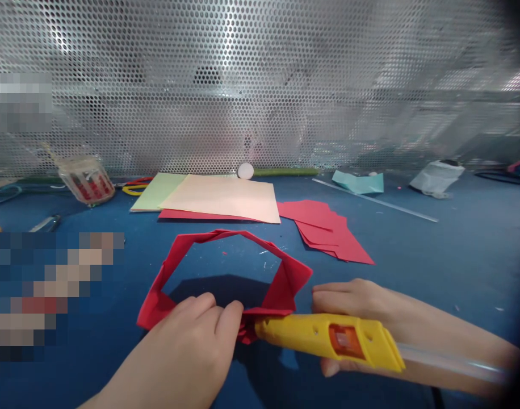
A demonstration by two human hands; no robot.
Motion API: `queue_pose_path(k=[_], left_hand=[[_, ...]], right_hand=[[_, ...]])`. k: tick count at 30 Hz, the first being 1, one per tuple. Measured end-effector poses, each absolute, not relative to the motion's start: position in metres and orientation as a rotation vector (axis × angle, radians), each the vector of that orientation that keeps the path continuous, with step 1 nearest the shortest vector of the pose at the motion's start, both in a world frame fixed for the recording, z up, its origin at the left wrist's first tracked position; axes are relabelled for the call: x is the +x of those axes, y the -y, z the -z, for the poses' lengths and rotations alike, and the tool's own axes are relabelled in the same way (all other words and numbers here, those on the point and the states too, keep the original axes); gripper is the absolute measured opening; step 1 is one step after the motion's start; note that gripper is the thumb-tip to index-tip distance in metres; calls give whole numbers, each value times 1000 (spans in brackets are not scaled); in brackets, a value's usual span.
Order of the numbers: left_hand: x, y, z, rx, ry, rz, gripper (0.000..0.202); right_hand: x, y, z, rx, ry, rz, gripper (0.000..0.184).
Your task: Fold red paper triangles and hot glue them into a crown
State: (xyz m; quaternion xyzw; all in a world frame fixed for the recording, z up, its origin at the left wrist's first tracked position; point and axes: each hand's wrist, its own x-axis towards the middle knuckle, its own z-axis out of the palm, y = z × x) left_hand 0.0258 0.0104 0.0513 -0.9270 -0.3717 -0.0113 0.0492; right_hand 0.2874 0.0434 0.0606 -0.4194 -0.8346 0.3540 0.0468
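My left hand (196, 346) is closed on the near side of a red folded-paper ring (285, 272), which stands open in the middle above the blue table. In my right hand (362, 301) is a yellow hot glue gun (302, 332) with a clear glue stick (451, 360) out of its back end. The gun points left, its nozzle end at the ring's near edge, close to my left fingertips. Whether the tip touches the paper is hidden. Most of my right fingers are behind the gun.
Red paper pieces (328, 230) lie behind the ring, beside stacked cream paper (226, 196) and green paper (155, 190). A jar with red bits (89, 182) is far left. A clear stick (379, 201) and a teal paper (360, 183) lie far right, before a perforated metal screen (260, 85).
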Motion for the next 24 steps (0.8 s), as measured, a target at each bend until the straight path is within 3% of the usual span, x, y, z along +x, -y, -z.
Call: queue_pose_path(k=[9,17,24], left_hand=[[29,-14,-51,-2767,1118,-22,56],[35,-24,-53,-2788,1334,-6,16],[37,-28,-52,-2799,1321,22,26]], right_hand=[[290,-45,-62,-1194,2583,-1057,42],[299,-45,-60,-1155,2783,-792,25],[302,-41,-59,-1189,2905,-584,21]])
